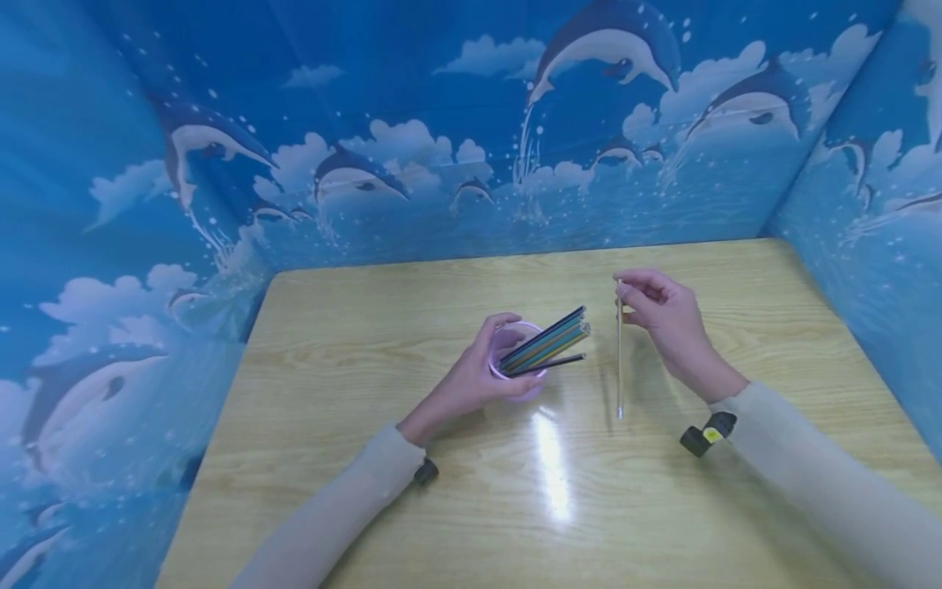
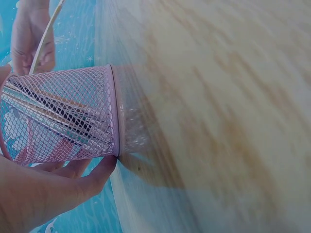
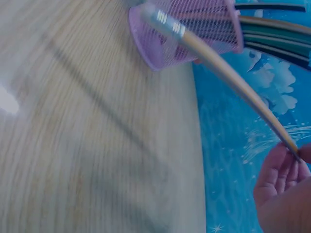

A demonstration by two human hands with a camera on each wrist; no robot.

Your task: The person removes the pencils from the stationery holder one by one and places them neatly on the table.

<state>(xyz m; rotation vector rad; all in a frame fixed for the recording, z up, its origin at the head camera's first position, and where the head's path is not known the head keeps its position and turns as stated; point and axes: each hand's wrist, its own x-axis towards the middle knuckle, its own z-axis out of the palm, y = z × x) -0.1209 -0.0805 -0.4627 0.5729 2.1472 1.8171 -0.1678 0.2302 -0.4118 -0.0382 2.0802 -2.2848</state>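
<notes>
The left hand curls thumb and fingers round a pink mesh cup; its pencils jut rightward past the rim. Across a narrow gap, the right hand pinches a single pencil near its top. Beyond, the table's far edge meets a dolphin-print backdrop.

Worn on the head: looking forward and down from above the bench, far enough back to show most of it plus the dolphin backdrop. Worn on the left wrist: turned sideways, low and close beside the mesh cup. Worn on the right wrist: also sideways, close along the pencil. Shared by all three: cup, pencil, bench and backdrop.
</notes>
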